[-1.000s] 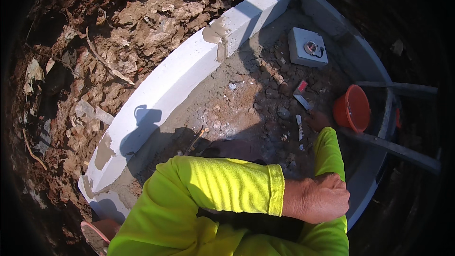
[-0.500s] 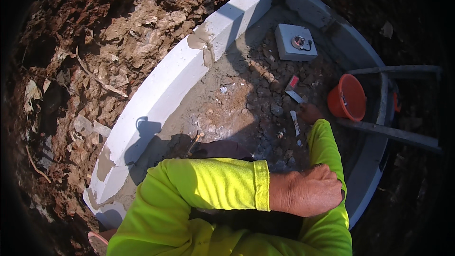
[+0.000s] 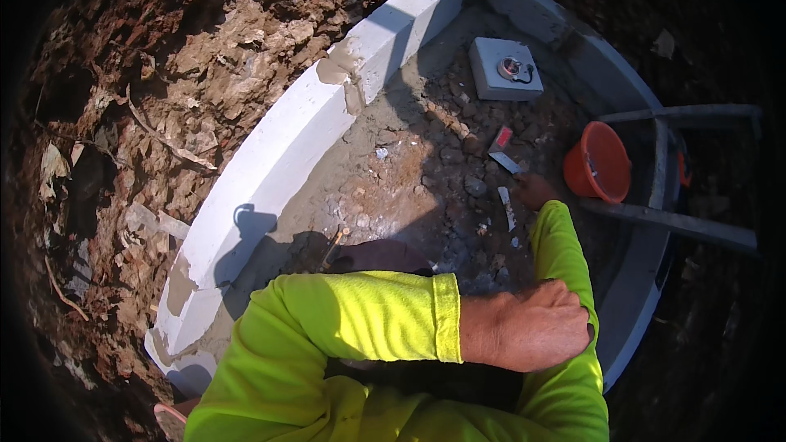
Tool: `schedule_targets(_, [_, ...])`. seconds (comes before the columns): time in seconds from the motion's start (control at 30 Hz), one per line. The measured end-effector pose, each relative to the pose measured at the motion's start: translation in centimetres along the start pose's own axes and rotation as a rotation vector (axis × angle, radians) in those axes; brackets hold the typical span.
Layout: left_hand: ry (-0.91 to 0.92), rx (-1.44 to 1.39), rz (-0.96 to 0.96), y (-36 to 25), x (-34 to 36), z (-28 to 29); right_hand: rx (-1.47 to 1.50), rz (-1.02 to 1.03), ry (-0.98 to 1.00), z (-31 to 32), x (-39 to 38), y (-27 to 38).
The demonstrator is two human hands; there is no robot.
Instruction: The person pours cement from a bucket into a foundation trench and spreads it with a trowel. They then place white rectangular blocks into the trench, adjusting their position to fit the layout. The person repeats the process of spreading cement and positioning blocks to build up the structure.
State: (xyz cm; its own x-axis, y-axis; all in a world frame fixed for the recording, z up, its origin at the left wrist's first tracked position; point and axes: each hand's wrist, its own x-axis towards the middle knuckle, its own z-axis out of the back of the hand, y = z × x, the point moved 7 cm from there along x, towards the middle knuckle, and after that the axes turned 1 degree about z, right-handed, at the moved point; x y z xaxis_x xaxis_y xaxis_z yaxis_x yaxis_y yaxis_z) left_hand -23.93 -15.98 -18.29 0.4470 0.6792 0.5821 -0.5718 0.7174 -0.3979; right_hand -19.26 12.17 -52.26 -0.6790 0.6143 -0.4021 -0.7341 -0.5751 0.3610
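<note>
Both my arms wear bright yellow sleeves. My left hand (image 3: 524, 331) lies across my right upper arm, fingers curled into a loose fist against the sleeve. My right arm stretches down into the pit, and my right hand (image 3: 536, 190) sits in shadow on the rubble floor. It touches the end of a small trowel (image 3: 503, 155) with a red handle and a pale blade; its grip is unclear. A thin pale strip (image 3: 508, 209) lies on the ground beside my right forearm.
A curved white block wall (image 3: 278, 155) with wet grey mortar patches rings the pit, with raw earth and rock (image 3: 164, 74) outside it. Inside are a square white block with a small round device (image 3: 506, 69), an orange bucket (image 3: 602, 162) and grey metal ladder rails (image 3: 671, 221).
The view has drifted, so the wall and bucket sit slightly differently in the picture. My left hand has slid a little along the right sleeve. The right hand stays by the trowel.
</note>
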Motion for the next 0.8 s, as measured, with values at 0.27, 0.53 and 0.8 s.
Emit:
schedule_targets(0.27, [0.060, 0.009, 0.023, 0.6, 0.1, -0.7, 0.003, 0.044, 0.043, -0.3, 1.0, 2.1])
schedule_targets(0.53, [-0.136, -0.045, 0.404, 14.0, -0.9, 7.2, 0.228, 0.049, 0.089, -1.4, 2.1, 0.7])
schedule_targets(0.8, [0.078, 0.434, 1.353, 30.3, -20.0, 5.1, 0.099, 0.034, 0.026, 2.7, -0.1, 2.7])
